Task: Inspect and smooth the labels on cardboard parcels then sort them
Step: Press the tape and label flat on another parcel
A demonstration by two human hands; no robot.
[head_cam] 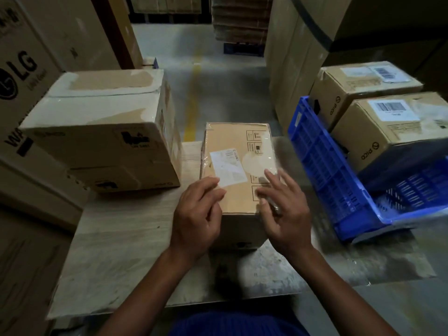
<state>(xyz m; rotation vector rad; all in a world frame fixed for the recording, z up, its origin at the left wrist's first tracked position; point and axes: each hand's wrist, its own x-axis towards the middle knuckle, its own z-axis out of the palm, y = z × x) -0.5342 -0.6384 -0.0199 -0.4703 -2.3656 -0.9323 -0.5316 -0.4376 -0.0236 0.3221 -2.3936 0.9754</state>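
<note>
The small parcel point(238, 166) is lying flat in the middle of the frame on the work table point(121, 251), with its white label point(228, 167) facing up, probably so that the person can read it and press it without lifting the box. The label is sitting under a clear film which is wrinkling at the left edge.

The left hand point(197, 214) is resting at the near left corner of the parcel, loosely curled, its fingertips point(214, 181) touching the lower corner of the label; it is gripping nothing, and I think it is pressing that corner down. The right hand point(282, 204) is lying open and flat on the near right part of the top, fingers spread, holding nothing. It seems to be steadying the box or smoothing the film.

To the left in the frame a bigger taped carton point(101, 132) is standing on the same table, apart from the parcel. At the right a blue crate point(339, 180) is lying tilted, and two labelled boxes point(392, 124) are sitting in or behind it; I cannot tell which. Perhaps these are already sorted. Tall cartons point(24, 69) are filling the upper left.
</note>
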